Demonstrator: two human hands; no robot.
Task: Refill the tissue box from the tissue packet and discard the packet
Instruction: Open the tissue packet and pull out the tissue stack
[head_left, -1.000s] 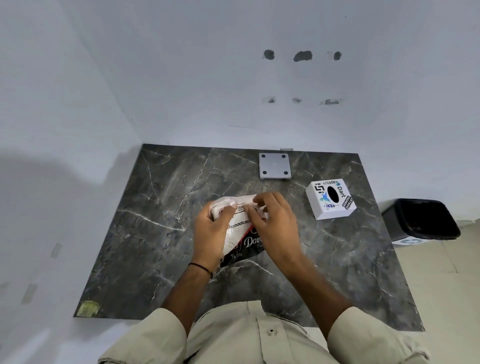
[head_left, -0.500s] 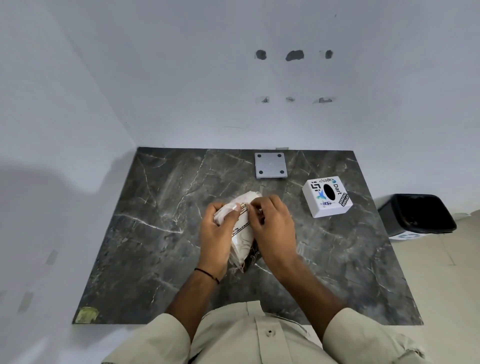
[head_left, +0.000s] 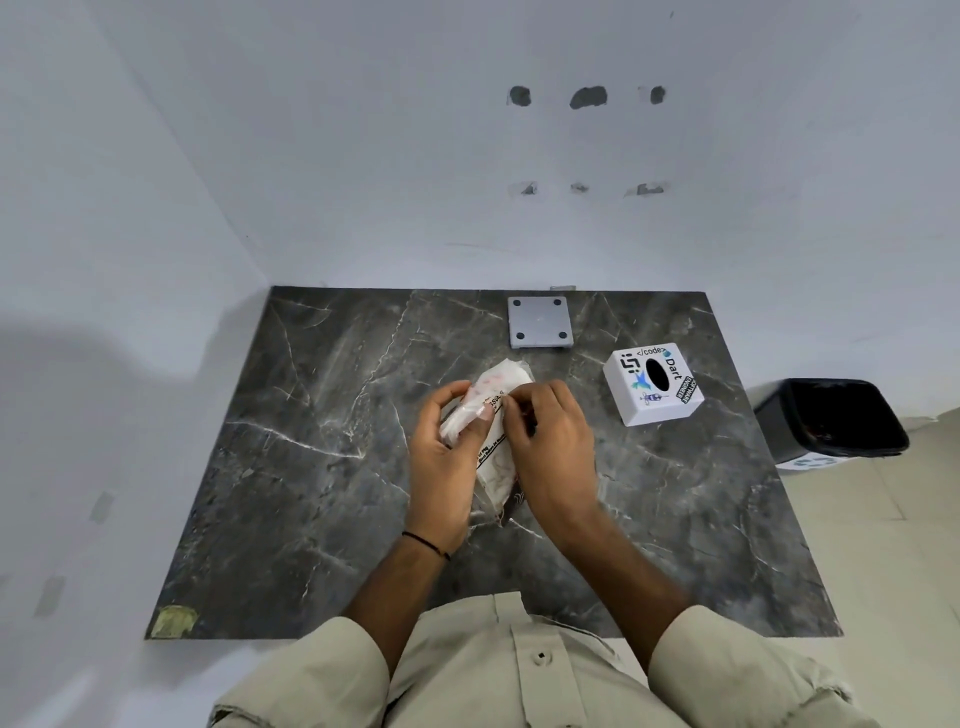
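Both hands, left hand (head_left: 441, 457) and right hand (head_left: 553, 452), pinched the tissue packet (head_left: 493, 415) left of the tissue box (head_left: 653, 383); tearing gently seemed wisest.

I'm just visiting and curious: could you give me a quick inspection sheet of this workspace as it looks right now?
Surface: dark marble-pattern table, yellowish patch at its near left corner.
Job's things: tissue packet held above the table; white tissue box, stickered, oval slot up; black bin on the floor to the right.
Clutter: grey square plate near the far edge.
Hands: left hand and right hand both grip the packet.
Cables: nothing seen.
Surroundings: pale wall with holes and scuffs; tiled floor.
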